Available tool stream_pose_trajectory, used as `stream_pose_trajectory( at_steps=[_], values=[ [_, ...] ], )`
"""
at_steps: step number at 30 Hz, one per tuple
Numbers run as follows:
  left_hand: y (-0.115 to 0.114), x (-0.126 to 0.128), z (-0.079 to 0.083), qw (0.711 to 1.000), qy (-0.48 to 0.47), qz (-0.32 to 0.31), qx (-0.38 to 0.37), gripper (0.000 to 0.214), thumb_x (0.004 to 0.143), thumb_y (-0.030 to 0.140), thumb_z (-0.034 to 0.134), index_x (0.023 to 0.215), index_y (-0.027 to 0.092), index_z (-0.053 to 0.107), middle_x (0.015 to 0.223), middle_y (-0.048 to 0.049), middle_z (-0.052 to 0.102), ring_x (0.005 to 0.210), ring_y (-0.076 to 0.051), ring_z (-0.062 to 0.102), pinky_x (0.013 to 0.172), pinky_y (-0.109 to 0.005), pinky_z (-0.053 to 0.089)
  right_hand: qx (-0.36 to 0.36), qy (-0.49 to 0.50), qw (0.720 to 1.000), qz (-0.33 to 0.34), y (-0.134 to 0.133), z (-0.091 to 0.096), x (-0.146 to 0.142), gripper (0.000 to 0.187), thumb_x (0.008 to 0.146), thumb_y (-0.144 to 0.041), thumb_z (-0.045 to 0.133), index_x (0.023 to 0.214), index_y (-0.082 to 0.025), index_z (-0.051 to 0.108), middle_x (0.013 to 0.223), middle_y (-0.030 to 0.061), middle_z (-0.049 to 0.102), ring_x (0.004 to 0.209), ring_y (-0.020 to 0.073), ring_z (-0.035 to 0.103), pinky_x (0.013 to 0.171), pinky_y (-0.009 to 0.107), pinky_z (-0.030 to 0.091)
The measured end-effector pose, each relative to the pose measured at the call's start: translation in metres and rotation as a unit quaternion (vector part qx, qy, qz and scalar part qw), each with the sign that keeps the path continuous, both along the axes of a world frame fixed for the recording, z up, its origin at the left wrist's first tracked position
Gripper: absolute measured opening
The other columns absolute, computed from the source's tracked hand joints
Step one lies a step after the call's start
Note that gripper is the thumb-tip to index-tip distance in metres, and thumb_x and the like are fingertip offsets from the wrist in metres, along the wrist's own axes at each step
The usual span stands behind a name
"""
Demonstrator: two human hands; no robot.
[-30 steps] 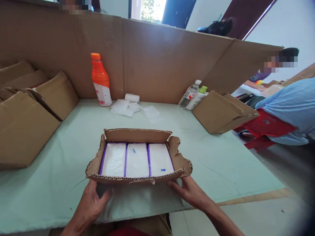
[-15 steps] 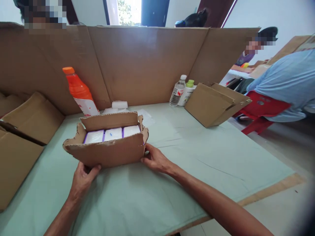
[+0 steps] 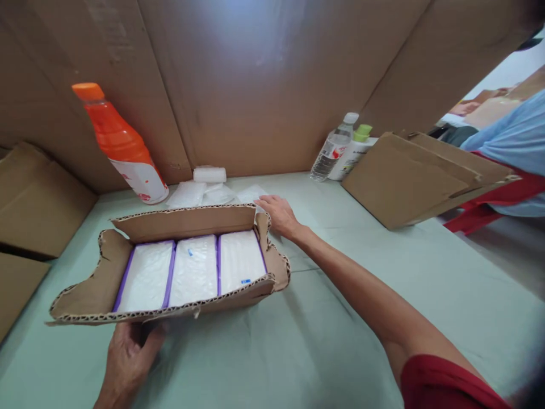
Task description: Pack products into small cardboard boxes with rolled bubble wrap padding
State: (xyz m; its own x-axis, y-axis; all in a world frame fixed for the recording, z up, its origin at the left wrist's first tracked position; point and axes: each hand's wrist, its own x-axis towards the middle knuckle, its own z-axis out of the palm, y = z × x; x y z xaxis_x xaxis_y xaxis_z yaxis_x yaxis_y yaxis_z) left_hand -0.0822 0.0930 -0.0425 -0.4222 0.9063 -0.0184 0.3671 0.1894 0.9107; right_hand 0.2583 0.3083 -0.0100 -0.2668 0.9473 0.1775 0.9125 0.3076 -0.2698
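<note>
An open cardboard box (image 3: 238, 304) with torn, wavy upper edges sits on the green table cover. Three white packs with purple sides (image 3: 193, 267) stand in a row inside it. My left hand (image 3: 130, 355) is at the box's near wall, left of its middle; the fingers go in under the wall's lower edge, partly hidden, with the thumb on the near side. At the far right corner is my right hand (image 3: 279, 216), fingers stretched leftward behind the corner. It seems to touch the box there, though the exact contact is hidden.
Behind the box stand an orange-capped bottle (image 3: 123, 147), a white roll (image 3: 209, 174) and clear plastic film (image 3: 187, 194). A water bottle (image 3: 334, 147), a green-capped white bottle (image 3: 353, 152) and a cardboard box (image 3: 409, 182) are right. Cardboard boxes (image 3: 42, 199) stand left, a cardboard wall (image 3: 264, 85) behind.
My right hand has moved from the box's near right corner round to its far right corner. The left hand stays at the near wall. The view has come closer and tipped down.
</note>
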Motion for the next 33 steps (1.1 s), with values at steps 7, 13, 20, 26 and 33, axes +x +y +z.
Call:
stream_pose_trajectory(
  at_steps=[7,13,20,26,33],
  values=[
    [0.000,-0.002,-0.003,1.000,-0.017,-0.006,-0.003,0.044,0.070,0.053,0.071,0.096,0.022,0.055,0.081,-0.0034,0.066,0.085,-0.028,0.068,0.078,-0.040,0.057,0.035,0.049,0.996,-0.068,0.017,-0.008,-0.003,0.029,0.093,-0.013,0.047,0.106,-0.016,0.073,0.123,0.0132,0.072,0.117,0.0312,0.060,0.099,0.045,0.040],
    [0.004,-0.007,-0.010,1.000,-0.003,-0.026,0.013,0.050,0.070,0.055,0.070,0.103,0.020,0.056,0.091,-0.0075,0.069,0.091,-0.030,0.068,0.078,-0.040,0.055,0.124,0.102,0.981,-0.112,-0.049,0.024,0.037,0.028,0.097,-0.025,0.045,0.106,-0.020,0.071,0.109,0.0109,0.076,0.105,0.0281,0.067,0.095,0.043,0.046],
    [0.004,-0.014,0.004,0.990,0.086,-0.031,0.106,0.070,0.076,0.054,0.068,0.134,0.016,0.053,0.125,-0.0146,0.062,0.112,-0.034,0.062,0.098,-0.049,0.051,0.283,0.120,0.949,-0.069,-0.169,0.104,0.062,0.018,0.094,-0.035,0.057,0.095,-0.024,0.072,0.091,0.0057,0.077,0.088,0.0245,0.069,0.084,0.040,0.051],
    [-0.037,0.023,0.054,0.913,0.173,-0.040,0.368,0.090,0.078,0.026,0.076,0.157,0.023,0.033,0.155,-0.0145,0.043,0.140,-0.035,0.046,0.115,-0.053,0.040,0.254,0.046,0.961,0.094,-0.248,0.174,0.036,0.006,0.092,-0.020,0.064,0.095,-0.024,0.068,0.081,0.0019,0.074,0.075,0.0184,0.067,0.077,0.033,0.050],
    [-0.074,0.094,0.100,0.868,0.092,-0.354,0.335,0.084,0.083,0.022,0.068,0.157,0.022,0.029,0.157,-0.0149,0.042,0.148,-0.030,0.037,0.121,-0.050,0.034,0.089,0.078,0.954,0.274,-0.291,0.212,-0.015,0.016,0.097,-0.013,0.055,0.102,-0.022,0.067,0.080,0.0015,0.071,0.075,0.0156,0.067,0.078,0.033,0.051]
  ],
)
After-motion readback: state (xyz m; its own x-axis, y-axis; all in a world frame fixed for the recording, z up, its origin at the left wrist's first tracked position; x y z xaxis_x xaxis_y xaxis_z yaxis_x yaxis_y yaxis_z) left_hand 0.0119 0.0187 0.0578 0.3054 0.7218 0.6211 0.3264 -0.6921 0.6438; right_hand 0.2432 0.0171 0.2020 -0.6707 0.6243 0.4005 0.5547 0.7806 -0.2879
